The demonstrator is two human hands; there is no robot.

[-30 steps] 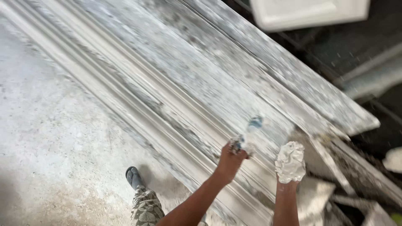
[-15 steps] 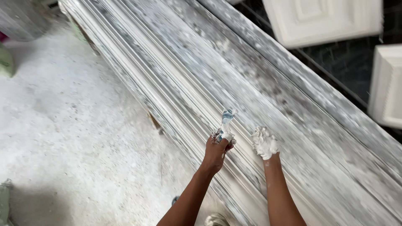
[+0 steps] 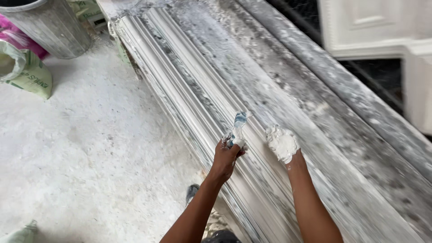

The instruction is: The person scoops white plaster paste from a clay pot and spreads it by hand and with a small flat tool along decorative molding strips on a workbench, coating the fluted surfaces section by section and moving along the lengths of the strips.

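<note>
A long ribbed plaster moulding (image 3: 189, 85) lies on a plaster-spattered workbench (image 3: 315, 117) and runs from upper left to lower right. My left hand (image 3: 227, 155) grips a small flat scraping tool (image 3: 238, 126) smeared with white and blue, its blade held against the moulding's grooves. My right hand (image 3: 282, 144) is coated in wet white plaster and rests on the moulding just right of the tool, fingers curled around a lump of plaster.
A grey metal bucket (image 3: 49, 27) stands on the dusty white floor (image 3: 90, 148) at upper left beside a green and white sack (image 3: 27, 72). White moulded plaster panels (image 3: 373, 27) stand at upper right. My foot (image 3: 192, 193) is below the bench edge.
Both hands have travelled up along the moulding toward its far end, staying side by side. The view has swung left, bringing the bucket and sack into sight.
</note>
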